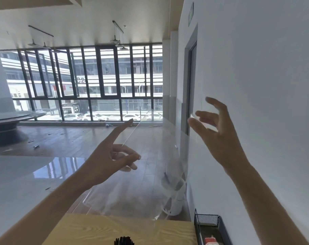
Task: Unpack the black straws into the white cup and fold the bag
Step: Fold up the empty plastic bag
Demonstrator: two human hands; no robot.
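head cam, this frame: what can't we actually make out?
- White cup: cut off by the bottom edge; only the black straws' tips show.
- Clear bag: transparent, outline faint except one crease.
- Left hand and right hand: grip points on the bag unclear, film invisible at the fingers.
- Black mesh tray: cropped at the bottom, contents unreadable.

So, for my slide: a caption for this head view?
Both hands hold the clear bag up; black straws below.

Both forearms were bare to the frame edge, the left hand (106, 161) and right hand (219, 138) without rings or gloves.
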